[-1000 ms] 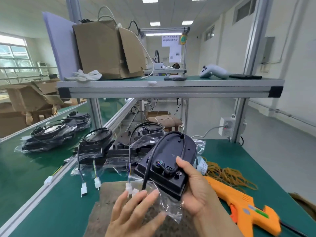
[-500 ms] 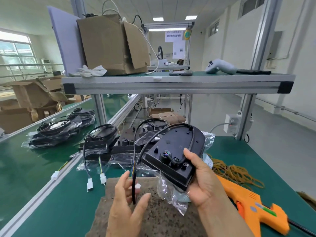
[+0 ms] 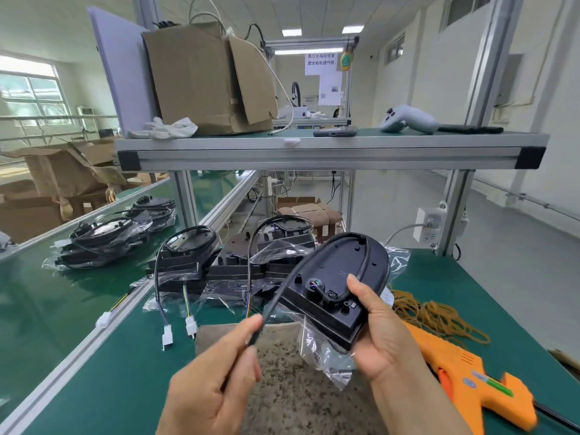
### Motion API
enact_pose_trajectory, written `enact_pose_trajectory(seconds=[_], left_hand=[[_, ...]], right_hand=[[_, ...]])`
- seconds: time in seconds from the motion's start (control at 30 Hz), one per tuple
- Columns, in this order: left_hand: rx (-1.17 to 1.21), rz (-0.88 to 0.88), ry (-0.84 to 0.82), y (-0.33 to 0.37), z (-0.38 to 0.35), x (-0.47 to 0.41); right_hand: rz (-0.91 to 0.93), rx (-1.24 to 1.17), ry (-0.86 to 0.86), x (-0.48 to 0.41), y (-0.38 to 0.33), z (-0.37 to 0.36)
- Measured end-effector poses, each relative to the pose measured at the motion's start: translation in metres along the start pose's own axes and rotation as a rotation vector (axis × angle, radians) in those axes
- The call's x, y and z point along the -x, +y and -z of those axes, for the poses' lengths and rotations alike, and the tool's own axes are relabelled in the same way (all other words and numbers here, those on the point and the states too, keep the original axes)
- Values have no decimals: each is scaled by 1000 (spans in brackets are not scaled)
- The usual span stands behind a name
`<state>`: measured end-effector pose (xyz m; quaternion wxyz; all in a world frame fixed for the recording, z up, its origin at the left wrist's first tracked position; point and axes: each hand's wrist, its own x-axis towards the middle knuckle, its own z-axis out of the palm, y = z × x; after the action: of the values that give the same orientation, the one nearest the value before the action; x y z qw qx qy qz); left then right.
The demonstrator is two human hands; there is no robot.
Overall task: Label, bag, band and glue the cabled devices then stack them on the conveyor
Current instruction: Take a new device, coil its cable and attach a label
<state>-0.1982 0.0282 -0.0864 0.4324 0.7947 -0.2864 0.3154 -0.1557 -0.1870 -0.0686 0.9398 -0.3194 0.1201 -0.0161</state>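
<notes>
Presently, one device (image 3: pixel 339 277) is held right of centre, clamped in the right hand (image 3: pixel 383 328); its cable (image 3: pixel 276 299) is pinched by the left hand (image 3: pixel 213 381). Bagged stacks (image 3: pixel 103 243) are noted on the conveyor (image 3: pixel 31 309), left of frame. Banding and gluing are judged outstanding.

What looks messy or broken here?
The cardboard box on the upper shelf is crumpled, with one flap hanging open. The rubber bands lie in a tangled heap beside the orange glue gun.
</notes>
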Motion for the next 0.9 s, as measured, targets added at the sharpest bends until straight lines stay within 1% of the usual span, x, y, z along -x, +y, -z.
enact_pose_trajectory(seconds=[0.07, 0.17, 0.23, 0.27, 0.3, 0.33, 0.37, 0.4, 0.43, 0.47, 0.5, 0.53, 0.57, 0.63, 0.7, 0.73, 0.8, 0.83, 0.87, 0.9], left_hand=[[-99, 10, -94, 3, -2, 6], [-206, 26, -122, 6, -8, 14], [-274, 62, -206, 12, -13, 12], [-337, 41, -294, 21, -15, 6], [-351, 6, -396, 30, -13, -1], [-381, 24, -480, 36, -11, -9], [-500, -51, -534, 29, -11, -11], [-478, -64, -596, 26, -15, -7], [-398, -22, -625, 28, -24, -1], [-447, -29, -705, 32, -27, -6], [-513, 4, -803, 31, -26, -8], [-552, -96, -832, 30, -27, -6], [-634, -209, -819, 30, -30, -3], [-733, -347, -827, 31, -33, -1], [-701, -488, -814, 33, -31, -4], [-691, -529, -793, 32, -31, -6], [-560, -423, -807, 41, -28, -15], [-503, -372, -777, 45, -25, -23], [-401, -286, -728, 48, -24, -29], [-277, -248, -673, 47, -27, -32]], right_hand=[[12, -5, 3, -2, -2, 0], [30, 11, 10, -4, -4, 3], [38, 37, 1, -4, -3, 4], [48, 51, -5, -3, -2, 4], [59, 65, -8, -2, 0, 3], [74, 79, -6, -2, 2, 3], [93, 95, 1, -2, 3, 3], [118, 113, 10, -2, 4, 2], [147, 133, 19, -2, 4, 1], [178, 154, 25, -2, 5, 0], [208, 176, 29, -2, 6, 0], [235, 201, 31, -1, 7, -1], [258, 229, 34, -1, 8, -1], [290, 285, 46, -1, 13, -1], [310, 329, 55, -2, 17, 1], [320, 356, 60, -2, 19, 2], [343, 415, 63, -2, 22, 4], [350, 445, 60, -2, 24, 5], [350, 469, 57, -2, 26, 6], [345, 482, 53, -2, 28, 6]])
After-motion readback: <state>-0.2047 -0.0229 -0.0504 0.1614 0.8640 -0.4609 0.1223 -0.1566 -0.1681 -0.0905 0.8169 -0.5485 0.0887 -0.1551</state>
